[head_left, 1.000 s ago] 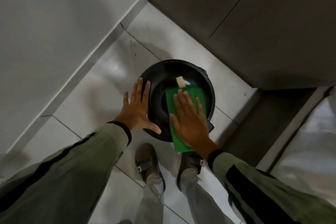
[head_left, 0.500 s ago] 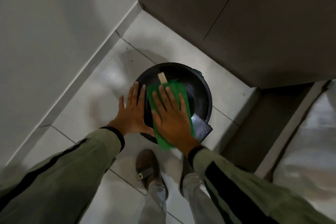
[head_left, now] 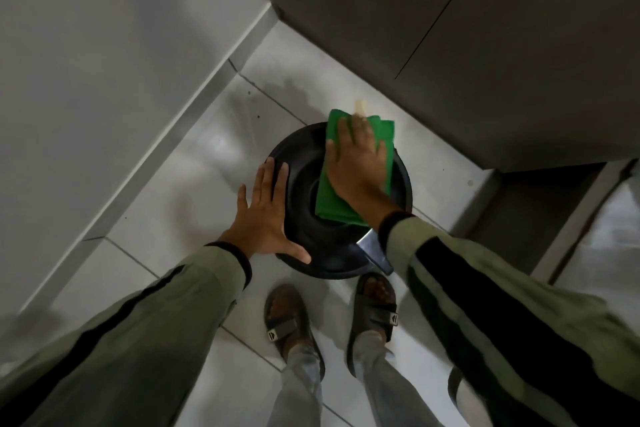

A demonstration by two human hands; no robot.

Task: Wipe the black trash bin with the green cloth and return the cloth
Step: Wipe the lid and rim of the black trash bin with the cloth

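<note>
Seen from above: round black plastic trash bin standing on pale tiled floor, close to the corner where a white wall meets a dark grey cabinet. Folded green cloth lying flat across the bin's lid, pressed down under the right hand; right fingers stretched out flat and slightly blurred, not curled round the cloth, fingertips reaching to the cloth's far edge at the far rim of the lid. Small pale tag poking out just beyond those fingertips. Left hand laid open on the bin's left rim, fingers spread and released, thumb resting along the near edge, gripping nothing. Olive-green sleeves with black stripes on both arms. Below the wrists, two brown strapped sandals planted on the floor just short of the bin, the right one near a grey pedal beneath the right wrist.
</note>
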